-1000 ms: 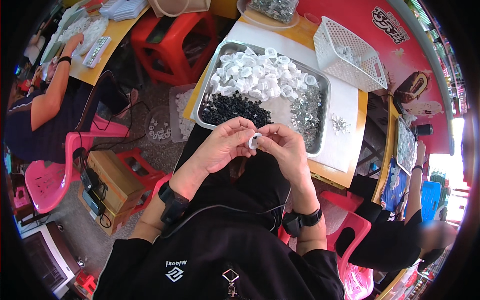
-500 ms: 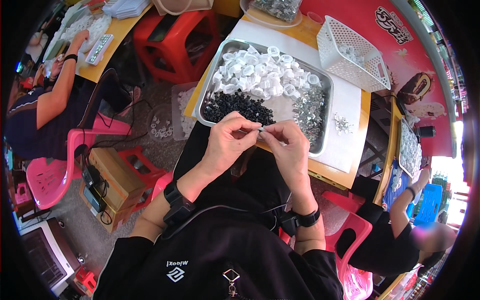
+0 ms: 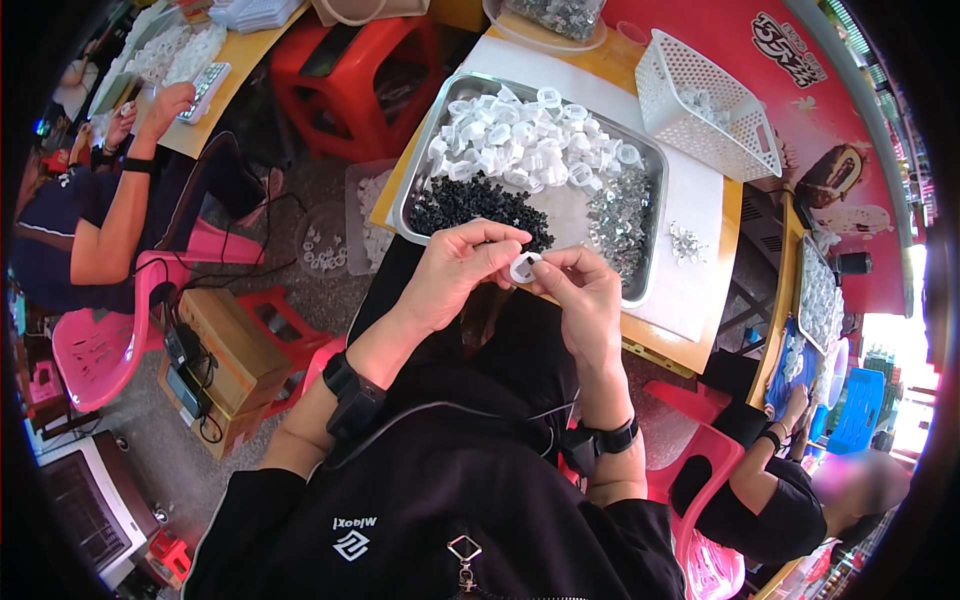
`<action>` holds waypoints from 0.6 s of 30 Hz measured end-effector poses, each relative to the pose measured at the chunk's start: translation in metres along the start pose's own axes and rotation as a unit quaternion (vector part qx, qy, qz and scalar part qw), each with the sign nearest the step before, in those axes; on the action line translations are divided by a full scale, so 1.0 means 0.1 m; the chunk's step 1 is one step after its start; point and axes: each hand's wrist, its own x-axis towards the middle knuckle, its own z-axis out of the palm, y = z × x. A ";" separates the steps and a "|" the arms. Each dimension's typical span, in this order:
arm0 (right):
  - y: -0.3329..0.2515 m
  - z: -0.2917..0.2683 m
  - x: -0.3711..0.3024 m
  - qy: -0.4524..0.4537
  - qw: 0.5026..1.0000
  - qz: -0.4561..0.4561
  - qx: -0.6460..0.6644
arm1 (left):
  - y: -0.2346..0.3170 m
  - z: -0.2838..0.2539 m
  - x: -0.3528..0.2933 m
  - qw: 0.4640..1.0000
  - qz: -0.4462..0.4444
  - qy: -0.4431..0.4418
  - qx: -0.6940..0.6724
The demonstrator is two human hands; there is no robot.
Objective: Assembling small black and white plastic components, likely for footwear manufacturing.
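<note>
At the center of the frame, a person in a black shirt (image 3: 400,520) works with 2 bare hands over a small white ring (image 3: 524,267), which has a dark spot in its opening. The right hand (image 3: 583,285) pinches the ring's right side between thumb and index finger. The left hand (image 3: 455,272) meets it from the other side, thumb and index finger drawn narrow near its upper left edge; whether those 2 tips grip the ring or something smaller cannot be told. Just above the hands, a metal tray (image 3: 657,250) carries 3 heaps: white, translucent pieces (image 3: 530,140) along the top, black pieces (image 3: 470,208) at lower left and clear, glinting pieces (image 3: 622,225) at right. The tray rests on a white sheet (image 3: 690,205) over a yellow table (image 3: 660,345), a scatter of clear bits (image 3: 686,244) beside it. A white perforated basket (image 3: 705,115) stands at upper right, and a red stool (image 3: 345,95) at upper left. 1 co-worker (image 3: 110,215) sits at the left of the frame, another (image 3: 775,495) at lower right.
</note>
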 end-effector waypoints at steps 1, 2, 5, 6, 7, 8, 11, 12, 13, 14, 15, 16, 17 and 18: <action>0.02 -0.01 0.00 -0.013 0.995 0.043 0.091 | -0.03 -0.03 0.00 0.999 -0.002 -0.026 0.019; 0.03 -0.01 0.00 -0.012 0.995 0.042 0.091 | -0.04 -0.01 -0.01 0.999 -0.002 -0.027 0.019; 0.02 0.10 -0.04 -0.020 0.990 0.047 0.132 | -0.13 0.12 -0.03 1.000 -0.023 -0.011 -0.013; -0.05 0.16 -0.07 -0.001 0.996 0.019 0.082 | -0.14 0.11 -0.03 1.000 -0.022 -0.012 -0.014; -0.09 0.20 -0.08 0.018 0.999 -0.009 0.032 | -0.15 0.11 -0.03 0.999 -0.026 -0.013 -0.020; -0.11 0.20 -0.09 0.017 0.999 -0.010 0.031 | -0.15 0.11 -0.03 0.999 -0.030 -0.015 -0.026; -0.13 0.21 -0.09 0.014 0.892 -0.291 -0.347 | -0.14 0.11 -0.03 1.000 -0.021 0.008 0.005; -0.14 0.21 -0.08 0.012 0.891 -0.291 -0.347 | -0.13 0.10 -0.04 1.000 -0.020 0.009 0.004; -0.14 0.21 -0.06 0.001 0.860 -0.337 -0.384 | -0.12 0.09 -0.05 0.999 -0.027 0.023 0.014; -0.15 0.21 -0.05 -0.010 0.824 -0.381 -0.419 | -0.11 0.09 -0.05 0.998 -0.034 0.036 0.024; -0.15 0.22 -0.04 -0.012 0.824 -0.380 -0.420 | -0.11 0.09 -0.06 0.999 -0.033 0.037 0.022; -0.15 0.24 -0.04 -0.023 0.821 -0.387 -0.419 | -0.11 0.08 -0.06 0.997 -0.022 0.049 0.046; -0.15 0.25 -0.03 -0.035 0.819 -0.394 -0.416 | -0.11 0.07 -0.06 0.995 -0.009 0.063 0.071; -0.16 0.26 -0.02 -0.038 0.818 -0.394 -0.416 | -0.13 0.06 -0.06 0.995 -0.008 0.065 0.069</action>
